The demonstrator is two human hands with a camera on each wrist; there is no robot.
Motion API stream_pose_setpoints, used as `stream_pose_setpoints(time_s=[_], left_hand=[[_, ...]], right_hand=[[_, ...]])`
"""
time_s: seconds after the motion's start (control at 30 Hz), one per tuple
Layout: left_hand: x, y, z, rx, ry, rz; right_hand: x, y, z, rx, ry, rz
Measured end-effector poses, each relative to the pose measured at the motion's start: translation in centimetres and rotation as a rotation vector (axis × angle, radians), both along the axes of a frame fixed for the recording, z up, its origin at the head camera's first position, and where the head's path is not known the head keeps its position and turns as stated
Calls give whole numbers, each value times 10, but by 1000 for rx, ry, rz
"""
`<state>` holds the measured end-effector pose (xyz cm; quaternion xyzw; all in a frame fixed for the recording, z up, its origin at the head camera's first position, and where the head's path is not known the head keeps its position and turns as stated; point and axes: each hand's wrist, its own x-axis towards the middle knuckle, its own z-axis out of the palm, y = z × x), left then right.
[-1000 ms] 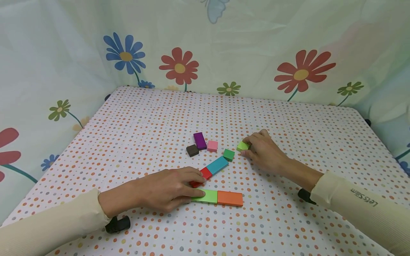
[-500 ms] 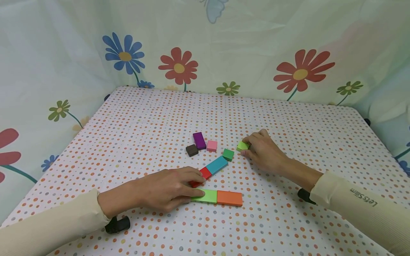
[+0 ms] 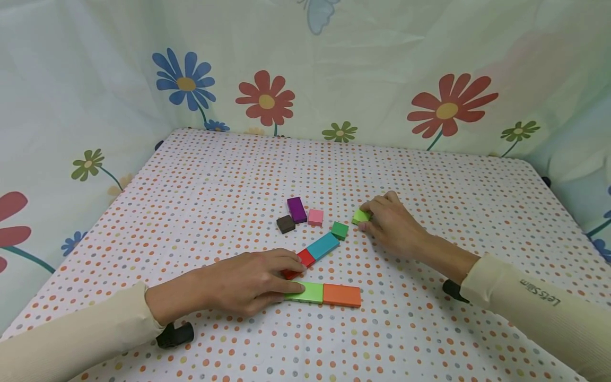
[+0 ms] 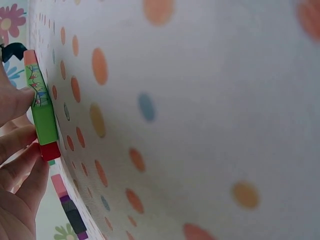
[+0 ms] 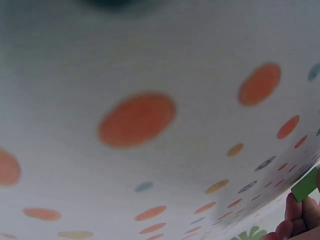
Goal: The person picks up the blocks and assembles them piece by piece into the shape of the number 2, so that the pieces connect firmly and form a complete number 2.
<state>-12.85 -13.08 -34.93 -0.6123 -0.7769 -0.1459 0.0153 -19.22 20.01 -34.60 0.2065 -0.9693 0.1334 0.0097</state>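
Observation:
My left hand point(image 3: 248, 281) rests on two blocks, thumb on a long light green block point(image 3: 313, 293) and fingertips on a red block point(image 3: 306, 258). The left wrist view shows a printed pattern on the green block's side point(image 4: 40, 85). An orange block point(image 3: 342, 295) continues the light green one to the right. From the red block a turquoise block point(image 3: 323, 246) runs diagonally up to a small green block point(image 3: 340, 231). Farther right, my right hand point(image 3: 393, 225) pinches a small light green block point(image 3: 360, 216) between thumb and fingers, beside the green block. Its edge point(image 5: 304, 186) shows in the right wrist view.
Behind the diagonal row lie a purple block point(image 3: 297, 210), a pink block point(image 3: 315, 217) and a dark brown block point(image 3: 286, 224), grouped close together. A dotted cloth point(image 3: 229, 180) covers the table, and a flowered curtain point(image 3: 363, 63) hangs around its back and sides.

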Motion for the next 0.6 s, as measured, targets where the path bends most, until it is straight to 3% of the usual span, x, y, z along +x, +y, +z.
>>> stream_pose_setpoints(time_s=[0.6], left_hand=[[2, 0, 3, -30, -13, 15]], right_hand=[[-3, -6, -3, -1, -1, 21]])
